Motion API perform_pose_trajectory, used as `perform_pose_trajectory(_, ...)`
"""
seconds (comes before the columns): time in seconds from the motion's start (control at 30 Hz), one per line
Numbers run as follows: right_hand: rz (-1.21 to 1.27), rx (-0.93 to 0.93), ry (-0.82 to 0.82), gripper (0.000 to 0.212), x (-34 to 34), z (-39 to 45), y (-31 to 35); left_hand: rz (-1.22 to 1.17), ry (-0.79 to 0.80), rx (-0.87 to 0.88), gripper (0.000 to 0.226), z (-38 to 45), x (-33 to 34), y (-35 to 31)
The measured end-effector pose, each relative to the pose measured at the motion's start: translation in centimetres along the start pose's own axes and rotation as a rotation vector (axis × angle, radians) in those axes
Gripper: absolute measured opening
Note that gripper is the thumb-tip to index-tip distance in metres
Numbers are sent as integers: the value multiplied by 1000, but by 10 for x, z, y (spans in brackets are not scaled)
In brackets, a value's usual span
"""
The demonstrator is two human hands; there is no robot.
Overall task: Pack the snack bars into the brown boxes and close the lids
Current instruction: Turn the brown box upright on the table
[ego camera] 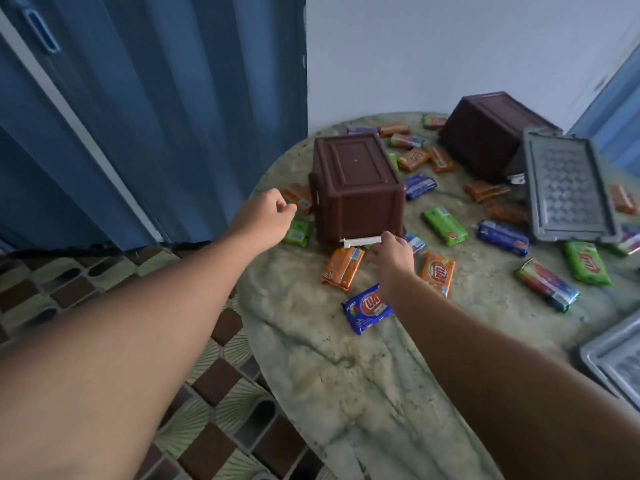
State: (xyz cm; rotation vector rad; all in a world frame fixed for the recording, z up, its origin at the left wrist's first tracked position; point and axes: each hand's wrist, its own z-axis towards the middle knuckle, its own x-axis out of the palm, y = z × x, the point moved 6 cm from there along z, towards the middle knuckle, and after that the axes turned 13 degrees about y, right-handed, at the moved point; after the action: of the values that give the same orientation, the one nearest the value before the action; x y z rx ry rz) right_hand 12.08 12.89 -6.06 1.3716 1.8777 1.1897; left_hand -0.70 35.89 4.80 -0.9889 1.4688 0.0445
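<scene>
Both your arms are bare and stretched forward, entering from the bottom corners and converging toward the middle. Your left hand (265, 216) is at the end of a nearly straight forearm, back of hand up, fingers curled loosely inward with the thumb close against them; it holds nothing. Your right hand (389, 252) sits lower and nearer, wrist level, back of hand up, fingers bent forward and downward. Fingertips are hidden from view; contact cannot be confirmed.
</scene>
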Motion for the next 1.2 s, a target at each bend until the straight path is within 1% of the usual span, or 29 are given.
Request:
perform_pose_trajectory(0.13, 46, 22, -14, 30, 5, 16, 6, 4, 23, 51, 30, 31, -2, -16)
perform_pose_trajectory(0.27, 91, 53, -4, 34, 17, 37, 11, 30, 22, 45, 29, 57, -5, -25)
perform_pose_trajectory(0.33, 106, 78, -31, 33, 17, 45, 11, 47, 26, 43, 29, 74, -5, -28)
perform_pose_trajectory(0.4, 136, 115, -62, 44, 19, 49, 11, 62, 30, 42, 29, 90, -8, -33)
perform_pose_trajectory(0.43, 146, 136, -82, 52, 20, 51, 10, 69, 30, 49, 30, 98, -10, -36)
perform_pose_trajectory(0.5, 182, 158, -163, 58, 20, 52, 11, 73, 17, 91, 33, 119, -15, -44)
perform_pose_trajectory(0.57, 203, 183, -252, 60, 21, 58, 10, 87, 17, 135, 37, 144, -19, -52)
perform_pose_trajectory(0.63, 205, 205, -329, 54, 22, 64, 11, 97, 32, 184, 45, 171, -21, -63)
perform_pose_trajectory(0.7, 185, 200, -396, 51, 21, 67, 15, 117, 71, 230, 53, 193, -21, -75)
perform_pose_trajectory(0.77, 168, 176, -424, 49, 25, 67, 23, 164, 129, 265, 59, 212, -19, -83)
perform_pose_trajectory(0.83, 256, 204, -473, 38, 31, 62, 25, 189, 198, 293, 66, 232, -13, -92)
perform_pose_trajectory(0.87, 295, 207, -471, 34, 32, 61, 24, 179, 226, 291, 70, 240, -10, -95)
perform_pose_trajectory(0.93, 364, 191, -480, 31, 35, 60, 26, 176, 298, 281, 79, 253, -2, -100)
perform_pose_trajectory(1.03, 380, 178, -501, 35, 37, 60, 29, 190, 395, 237, 87, 270, 11, -99)
perform_pose_trajectory(1.13, 476, 178, -503, 52, 44, 63, 30, 148, 458, 211, 90, 278, 17, -95)
perform_pose_trajectory(1.17, 503, 174, -502, 52, 47, 62, 31, 133, 460, 203, 92, 282, 18, -93)
perform_pose_trajectory(1.2, 527, 162, -491, 48, 50, 61, 34, 117, 462, 196, 94, 281, 16, -91)
